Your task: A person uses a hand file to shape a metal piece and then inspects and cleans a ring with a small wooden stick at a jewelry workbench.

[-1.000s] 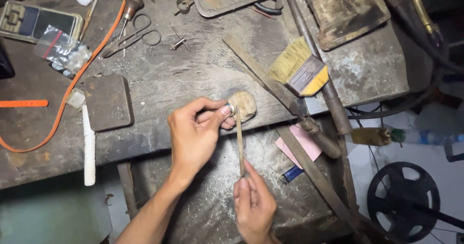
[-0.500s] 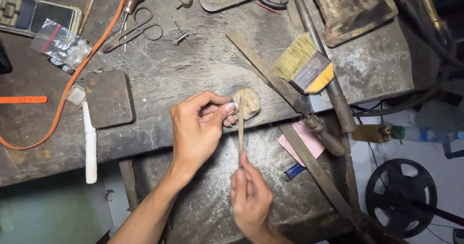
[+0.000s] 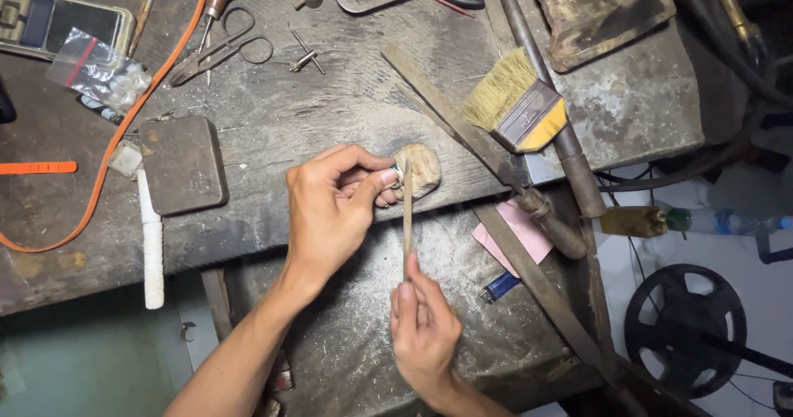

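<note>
- A small silvery ring (image 3: 397,172) is seen at the centre of the frame, pinched between thumb and forefinger of the left hand (image 3: 334,206); the fingers are closed tight on it and the ring is pressed against a worn wooden peg (image 3: 420,169) at the edge of the tabletop (image 3: 330,103).
- A slim file (image 3: 406,219) is held upright just below the ring by the right hand (image 3: 423,328); its lower end is gripped between closed fingertips, and its upper part lies against the ring.
- Ring judged light, stiff and smooth, hence slippery; a firm pinch on its outer edge, backed by the peg, is judged the best hold.
- File judged thin, rigid and light; best held low on the shank, away from the cutting face.
- A flat brush (image 3: 516,107) with a yellow handle is noted at upper right, beside a long flat file (image 3: 462,124).
- Scissors (image 3: 223,49) and an orange cord (image 3: 124,128) are noted at upper left; a dark square block (image 3: 182,165) lies at left, a pink slip (image 3: 516,237) at right of centre.
</note>
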